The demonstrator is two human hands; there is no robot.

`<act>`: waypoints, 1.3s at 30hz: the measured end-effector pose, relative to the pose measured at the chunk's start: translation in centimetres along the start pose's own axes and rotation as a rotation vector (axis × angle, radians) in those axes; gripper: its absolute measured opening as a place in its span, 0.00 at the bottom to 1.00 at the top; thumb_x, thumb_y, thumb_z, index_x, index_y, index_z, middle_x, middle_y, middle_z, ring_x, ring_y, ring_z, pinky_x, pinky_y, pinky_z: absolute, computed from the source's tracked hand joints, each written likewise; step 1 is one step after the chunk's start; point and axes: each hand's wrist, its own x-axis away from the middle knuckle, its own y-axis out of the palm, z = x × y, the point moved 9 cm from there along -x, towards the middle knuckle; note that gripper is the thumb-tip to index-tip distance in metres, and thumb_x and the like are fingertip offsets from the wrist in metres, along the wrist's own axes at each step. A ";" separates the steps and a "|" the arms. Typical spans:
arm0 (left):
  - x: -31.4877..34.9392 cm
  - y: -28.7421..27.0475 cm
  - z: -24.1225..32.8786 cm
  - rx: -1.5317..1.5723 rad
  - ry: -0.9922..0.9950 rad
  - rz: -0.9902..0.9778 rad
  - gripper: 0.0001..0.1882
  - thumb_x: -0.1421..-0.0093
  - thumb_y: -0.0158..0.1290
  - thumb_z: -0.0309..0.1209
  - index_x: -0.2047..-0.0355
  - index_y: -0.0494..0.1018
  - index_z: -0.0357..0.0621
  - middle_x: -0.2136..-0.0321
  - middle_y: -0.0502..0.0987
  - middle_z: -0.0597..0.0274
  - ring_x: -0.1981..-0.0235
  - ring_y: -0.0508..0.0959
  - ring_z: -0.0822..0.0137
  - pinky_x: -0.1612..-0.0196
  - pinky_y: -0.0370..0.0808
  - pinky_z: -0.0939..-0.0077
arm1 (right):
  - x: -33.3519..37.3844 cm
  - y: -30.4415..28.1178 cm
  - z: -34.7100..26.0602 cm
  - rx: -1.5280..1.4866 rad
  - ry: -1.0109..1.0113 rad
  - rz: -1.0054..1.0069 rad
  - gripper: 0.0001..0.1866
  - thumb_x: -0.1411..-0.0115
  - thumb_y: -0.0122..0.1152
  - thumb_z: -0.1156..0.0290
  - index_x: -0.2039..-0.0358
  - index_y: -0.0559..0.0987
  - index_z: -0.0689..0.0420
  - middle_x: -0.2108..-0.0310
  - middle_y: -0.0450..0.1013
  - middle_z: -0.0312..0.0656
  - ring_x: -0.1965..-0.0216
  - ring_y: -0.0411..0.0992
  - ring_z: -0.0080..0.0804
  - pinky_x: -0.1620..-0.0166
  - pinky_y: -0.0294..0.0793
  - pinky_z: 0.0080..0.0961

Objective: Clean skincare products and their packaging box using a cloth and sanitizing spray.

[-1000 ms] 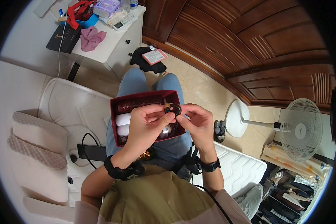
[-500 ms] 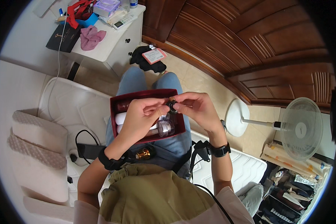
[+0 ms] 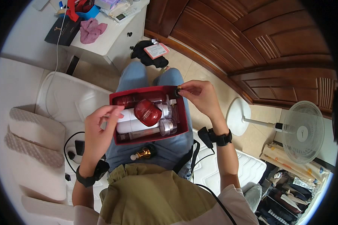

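A dark red open box (image 3: 151, 141) rests across my lap. Inside it lie white bottles (image 3: 136, 125), a round red jar (image 3: 148, 112) on top of them, a clear-lidded jar (image 3: 168, 127), and a long red bottle (image 3: 127, 99) along the far side. At the far right corner my right hand (image 3: 199, 94) pinches a small black object with a gold-coloured bit (image 3: 178, 91); its kind is too small to tell. My left hand (image 3: 103, 125), thumb and forefinger apart and empty, is at the box's left side beside the white bottles.
A black-and-gold bottle with a white tip (image 3: 143, 152) lies on my lap. A white cabinet (image 3: 114, 41) with clutter stands ahead left, a white fan (image 3: 302, 132) at right, dark wooden panels (image 3: 218, 35) beyond. A pink-and-white packet (image 3: 156, 50) lies on black cloth on the floor.
My hands have parted: the left has moved left and nearer, the right has carried the small black object to the box's far right corner. The red jar now shows.
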 end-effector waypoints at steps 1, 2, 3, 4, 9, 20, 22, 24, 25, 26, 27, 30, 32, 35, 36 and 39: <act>-0.1 0.8 0.9 -0.036 0.049 -0.045 0.12 0.34 0.51 0.30 0.59 0.77 0.33 0.66 0.81 0.57 0.64 0.78 0.73 0.57 0.73 0.79 | 0.0 0.0 0.0 0.000 0.000 -0.004 0.08 0.44 0.66 0.80 0.63 0.81 0.66 0.66 0.80 0.42 0.63 0.78 0.25 0.56 0.78 0.20; -0.2 1.8 2.0 -0.069 0.103 -0.092 0.10 0.35 0.52 0.26 0.58 0.77 0.34 0.63 0.81 0.56 0.61 0.79 0.72 0.56 0.73 0.78 | 0.2 0.2 0.0 -0.214 0.009 -0.083 0.08 0.45 0.67 0.79 0.63 0.81 0.65 0.65 0.80 0.41 0.64 0.78 0.24 0.57 0.77 0.19; -0.6 2.7 3.5 -0.096 0.229 -0.117 0.10 0.39 0.55 0.22 0.57 0.77 0.35 0.61 0.81 0.57 0.61 0.79 0.71 0.56 0.74 0.78 | 0.4 0.6 -0.1 -0.430 0.018 -0.168 0.08 0.45 0.68 0.78 0.64 0.82 0.63 0.65 0.80 0.40 0.64 0.78 0.24 0.59 0.77 0.19; -0.8 3.8 5.1 -0.149 0.354 -0.141 0.13 0.42 0.58 0.23 0.56 0.76 0.36 0.60 0.81 0.54 0.61 0.80 0.68 0.57 0.74 0.76 | 0.5 0.4 -0.3 -0.428 0.017 -0.174 0.08 0.45 0.68 0.78 0.64 0.82 0.63 0.65 0.80 0.40 0.64 0.78 0.24 0.59 0.77 0.19; -2.1 9.7 6.9 -0.229 0.406 -0.348 0.13 0.44 0.61 0.25 0.59 0.77 0.35 0.67 0.81 0.52 0.70 0.80 0.68 0.65 0.75 0.76 | 2.3 0.9 -3.2 -0.627 0.039 -0.346 0.10 0.45 0.68 0.80 0.62 0.79 0.62 0.65 0.77 0.37 0.64 0.75 0.21 0.58 0.75 0.18; -3.7 11.9 4.7 0.166 0.108 -0.381 0.07 0.40 0.57 0.24 0.66 0.78 0.30 0.72 0.82 0.54 0.69 0.83 0.71 0.65 0.78 0.80 | 3.0 0.3 -2.3 -0.721 0.066 -0.218 0.14 0.45 0.66 0.83 0.57 0.79 0.66 0.62 0.78 0.42 0.62 0.76 0.27 0.59 0.78 0.22; -4.0 11.6 4.3 0.226 0.150 -0.331 0.08 0.40 0.57 0.25 0.65 0.78 0.30 0.72 0.82 0.54 0.69 0.82 0.71 0.65 0.78 0.80 | 2.7 0.4 -2.6 -0.648 0.034 -0.207 0.12 0.45 0.66 0.83 0.59 0.80 0.66 0.62 0.78 0.43 0.61 0.77 0.28 0.57 0.78 0.23; -4.2 11.7 4.2 0.219 0.150 -0.332 0.08 0.40 0.57 0.25 0.65 0.78 0.30 0.72 0.82 0.55 0.69 0.82 0.72 0.64 0.78 0.80 | 2.4 0.6 -2.7 -0.662 0.052 -0.210 0.11 0.46 0.67 0.83 0.60 0.80 0.66 0.62 0.78 0.42 0.62 0.77 0.27 0.58 0.78 0.22; -4.3 11.7 4.2 0.214 0.152 -0.332 0.08 0.39 0.56 0.25 0.64 0.78 0.30 0.71 0.82 0.55 0.68 0.82 0.72 0.63 0.78 0.80 | 2.3 0.7 -2.6 -0.674 0.069 -0.213 0.11 0.46 0.67 0.82 0.61 0.81 0.66 0.62 0.78 0.42 0.63 0.77 0.26 0.58 0.78 0.21; -4.4 11.6 4.2 0.213 0.151 -0.331 0.08 0.39 0.56 0.25 0.64 0.78 0.30 0.71 0.82 0.55 0.68 0.82 0.72 0.63 0.78 0.80 | 2.1 0.7 -2.6 -0.676 0.070 -0.214 0.11 0.46 0.67 0.82 0.61 0.81 0.66 0.62 0.78 0.42 0.63 0.77 0.26 0.58 0.78 0.21; -4.4 11.7 3.9 0.211 0.123 -0.341 0.09 0.39 0.56 0.26 0.64 0.78 0.30 0.71 0.82 0.54 0.68 0.82 0.71 0.63 0.78 0.79 | 1.9 0.5 -2.9 -0.614 0.020 -0.210 0.10 0.46 0.67 0.82 0.62 0.81 0.65 0.63 0.78 0.41 0.64 0.76 0.25 0.59 0.77 0.20; -4.2 12.0 3.8 0.108 0.132 -0.374 0.12 0.38 0.56 0.29 0.61 0.77 0.29 0.70 0.82 0.52 0.68 0.83 0.67 0.62 0.78 0.77 | 1.4 0.4 -2.7 -0.475 -0.026 -0.165 0.10 0.47 0.69 0.81 0.63 0.81 0.65 0.65 0.79 0.40 0.66 0.76 0.23 0.60 0.76 0.19; -3.8 12.0 4.1 0.007 0.167 -0.400 0.14 0.38 0.56 0.30 0.60 0.76 0.28 0.69 0.82 0.51 0.68 0.83 0.66 0.62 0.78 0.77 | 1.0 0.4 -1.9 -0.396 -0.021 -0.123 0.10 0.48 0.70 0.79 0.65 0.82 0.66 0.67 0.79 0.39 0.66 0.76 0.21 0.60 0.76 0.18; -3.4 9.8 4.1 -0.117 0.079 -0.378 0.15 0.36 0.54 0.30 0.52 0.75 0.34 0.63 0.82 0.58 0.63 0.79 0.77 0.62 0.75 0.81 | 0.5 0.4 -1.6 -0.040 -0.055 -0.033 0.10 0.49 0.69 0.78 0.65 0.82 0.65 0.70 0.78 0.40 0.68 0.74 0.22 0.63 0.75 0.18; -3.3 8.5 4.4 -0.080 0.126 -0.324 0.15 0.35 0.53 0.29 0.51 0.74 0.33 0.61 0.82 0.58 0.62 0.79 0.76 0.60 0.75 0.81 | 0.5 0.5 -2.1 0.138 -0.105 -0.001 0.10 0.51 0.69 0.77 0.66 0.82 0.64 0.70 0.78 0.41 0.70 0.74 0.25 0.64 0.75 0.20; -3.4 5.1 4.1 -0.008 0.095 -0.234 0.13 0.32 0.49 0.29 0.53 0.74 0.32 0.60 0.80 0.54 0.58 0.78 0.72 0.54 0.74 0.79 | 0.2 1.1 -2.2 0.356 -0.179 0.064 0.12 0.54 0.68 0.76 0.67 0.83 0.62 0.69 0.78 0.44 0.73 0.73 0.32 0.65 0.74 0.25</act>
